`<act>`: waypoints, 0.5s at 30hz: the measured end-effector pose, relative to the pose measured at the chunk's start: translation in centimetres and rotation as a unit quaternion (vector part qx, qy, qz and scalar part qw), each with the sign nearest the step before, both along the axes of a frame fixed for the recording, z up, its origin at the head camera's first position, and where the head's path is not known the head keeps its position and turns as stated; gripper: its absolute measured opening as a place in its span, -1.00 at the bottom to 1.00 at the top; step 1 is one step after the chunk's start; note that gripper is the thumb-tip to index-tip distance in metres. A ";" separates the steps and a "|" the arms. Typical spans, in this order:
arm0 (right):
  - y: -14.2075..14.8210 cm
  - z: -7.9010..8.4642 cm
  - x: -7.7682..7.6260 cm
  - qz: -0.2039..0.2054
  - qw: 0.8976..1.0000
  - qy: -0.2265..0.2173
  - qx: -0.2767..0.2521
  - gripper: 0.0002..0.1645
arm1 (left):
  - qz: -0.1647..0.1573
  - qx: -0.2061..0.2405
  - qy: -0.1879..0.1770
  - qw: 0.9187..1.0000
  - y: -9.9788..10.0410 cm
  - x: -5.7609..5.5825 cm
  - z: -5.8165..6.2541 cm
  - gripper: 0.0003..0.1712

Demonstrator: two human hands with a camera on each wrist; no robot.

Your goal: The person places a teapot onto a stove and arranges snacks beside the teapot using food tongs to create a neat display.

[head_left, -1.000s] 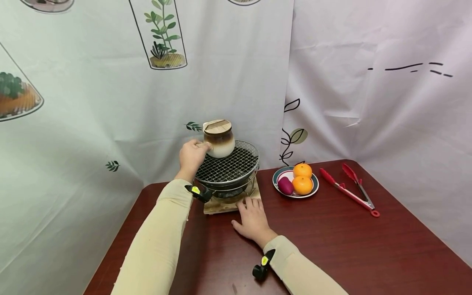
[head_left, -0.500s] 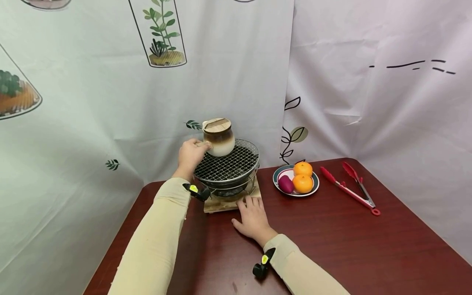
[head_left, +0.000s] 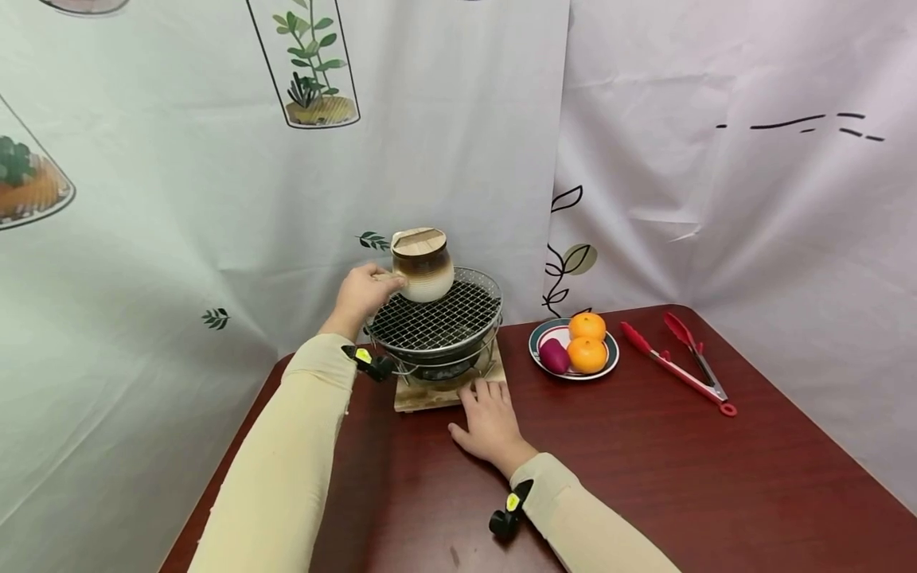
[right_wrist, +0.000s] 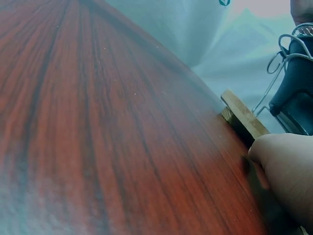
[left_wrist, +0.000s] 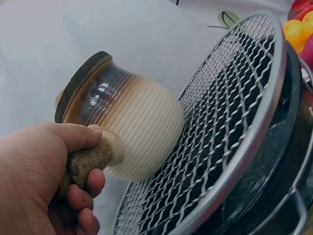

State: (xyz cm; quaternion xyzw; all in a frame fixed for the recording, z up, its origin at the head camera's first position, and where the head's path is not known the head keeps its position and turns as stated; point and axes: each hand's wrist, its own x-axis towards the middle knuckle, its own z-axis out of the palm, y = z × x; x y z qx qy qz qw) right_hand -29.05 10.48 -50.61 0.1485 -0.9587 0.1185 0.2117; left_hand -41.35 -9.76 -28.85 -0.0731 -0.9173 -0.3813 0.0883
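My left hand (head_left: pixel 362 293) grips the side handle (left_wrist: pixel 90 157) of a small ceramic pot (head_left: pixel 424 278), cream below and brown at the shoulder. A wooden lid (head_left: pixel 419 241) covers the pot. Its base is right at the wire mesh (left_wrist: pixel 230 112) on top of a round tabletop grill (head_left: pixel 444 354), toward the back left. In the left wrist view, thumb and fingers curl round the handle. My right hand (head_left: pixel 490 422) rests with extended fingers on the front edge of the wooden board (head_left: pixel 423 396) under the grill; the right wrist view shows part of this hand beside the board.
Right of the grill, a plate (head_left: pixel 537 362) holds two oranges (head_left: pixel 587 354) and a purple oval item (head_left: pixel 554 356). Red-handled tongs (head_left: pixel 688 370) lie spread farther right on the dark red table (head_left: pixel 645 477). A printed curtain (head_left: pixel 458 143) hangs close behind the grill.
The left hand and pot have shifted very slightly to the left, with the forearm moving left too. The right hand stays on the board. The whole head view drifts a little.
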 end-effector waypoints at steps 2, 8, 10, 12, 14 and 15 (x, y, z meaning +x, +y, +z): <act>0.0 0.0 0.0 -0.002 1.000 0.000 0.001 -0.32 | -0.015 -0.007 -0.001 1.000 -0.3 -0.2 0.2 -0.51; -0.1 -0.1 0.0 -0.003 1.000 -0.003 0.003 -0.31 | -0.041 -0.024 -0.013 0.999 -1.1 -1.2 0.3 -0.51; -0.1 -0.2 0.0 -0.002 1.000 -0.002 0.003 -0.31 | -0.047 -0.024 -0.018 0.998 -1.3 -1.5 0.3 -0.52; -0.1 -0.2 0.0 -0.003 1.000 -0.001 0.003 -0.31 | -0.052 -0.027 -0.019 0.998 -1.4 -1.8 0.4 -0.53; -0.1 -0.1 0.0 -0.003 1.000 0.001 0.003 -0.31 | -0.058 -0.025 -0.021 0.998 -1.5 -2.0 0.5 -0.53; -0.1 -0.1 0.0 -0.003 1.000 0.000 0.003 -0.31 | -0.061 -0.022 -0.022 0.998 -1.6 -2.1 0.5 -0.53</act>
